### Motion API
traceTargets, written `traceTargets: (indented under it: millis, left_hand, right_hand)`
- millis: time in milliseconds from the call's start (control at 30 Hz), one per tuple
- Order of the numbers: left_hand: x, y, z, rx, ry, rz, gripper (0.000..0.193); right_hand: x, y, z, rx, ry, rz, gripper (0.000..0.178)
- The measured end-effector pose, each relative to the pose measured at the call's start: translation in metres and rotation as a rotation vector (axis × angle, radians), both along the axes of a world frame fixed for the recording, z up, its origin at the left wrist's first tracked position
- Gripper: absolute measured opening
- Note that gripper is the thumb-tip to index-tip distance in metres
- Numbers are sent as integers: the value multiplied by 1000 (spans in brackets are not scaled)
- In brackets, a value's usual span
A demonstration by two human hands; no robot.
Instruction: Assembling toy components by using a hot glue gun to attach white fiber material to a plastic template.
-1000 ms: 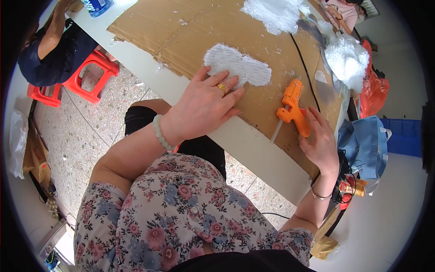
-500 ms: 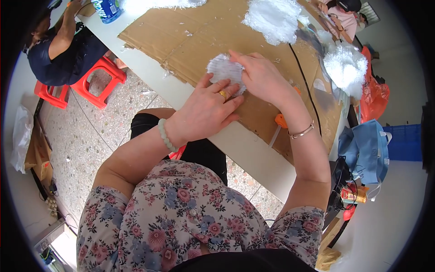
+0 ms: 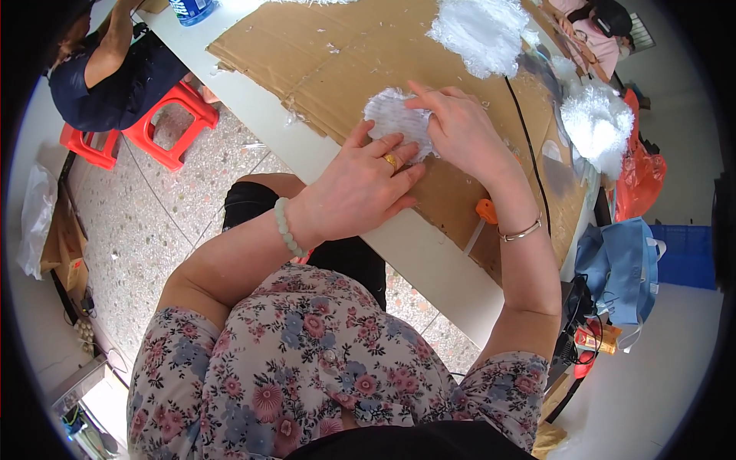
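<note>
On the brown cardboard [image 3: 345, 84] lies a round, flat white piece of fabric [image 3: 389, 113] with a fuzzy, fringed edge. My left hand [image 3: 360, 180] rests flat across its near side, fingers spread, a ring on one finger. At its right edge is my right hand [image 3: 468, 134]. One finger points out past the upper rim, the others bend toward the fabric, and their undersides are hidden. No grip by the right hand can be seen. Near my right wrist an orange-handled tool [image 3: 486, 211] lies on the cardboard.
White fluffy heaps [image 3: 479, 34] lie at the far side, with another fluffy bundle [image 3: 598, 126] at right. A black cable [image 3: 525, 138] crosses the cardboard. A blue-labelled bottle [image 3: 192, 11] stands far left. Two people sit nearby, one by red stools [image 3: 172, 123]. A blue bag [image 3: 621, 261] hangs at right.
The whole view has shifted slightly, so table and hands sit a little further right and lower. Both hands stay at the white fabric piece, with the right fingers slightly re-angled.
</note>
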State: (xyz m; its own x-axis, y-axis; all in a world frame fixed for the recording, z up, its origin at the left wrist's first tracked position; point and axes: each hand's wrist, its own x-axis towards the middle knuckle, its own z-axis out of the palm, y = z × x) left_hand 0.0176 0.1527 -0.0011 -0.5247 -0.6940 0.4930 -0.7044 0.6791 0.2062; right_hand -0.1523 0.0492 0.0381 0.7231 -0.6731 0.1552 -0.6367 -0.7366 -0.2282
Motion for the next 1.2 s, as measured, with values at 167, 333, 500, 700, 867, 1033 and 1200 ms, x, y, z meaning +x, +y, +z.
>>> traceTargets:
  millis: [167, 333, 500, 700, 867, 1033, 1200]
  left_hand:
    - [0, 1, 0, 5, 3, 8, 38]
    - [0, 2, 1, 17, 6, 5, 38]
    - [1, 1, 0, -7, -7, 7, 39]
    - [1, 1, 1, -11, -4, 7, 39]
    - [1, 0, 1, -4, 0, 3, 39]
    - [1, 0, -1, -8, 8, -2, 39]
    - [2, 0, 1, -14, -18, 11, 38]
  right_hand:
    - [1, -1, -5, -20, -60, 14, 47]
    - [-3, -2, -7, 1, -70, -23, 45]
    - [-2, -2, -3, 11, -58, -23, 45]
    - [13, -1, -1, 5, -88, 19, 46]
    - [20, -10, -5, 0, -14, 10, 46]
    - [1, -13, 9, -136, -33, -19, 47]
    - [-39, 17, 54, -116, -89, -96, 45]
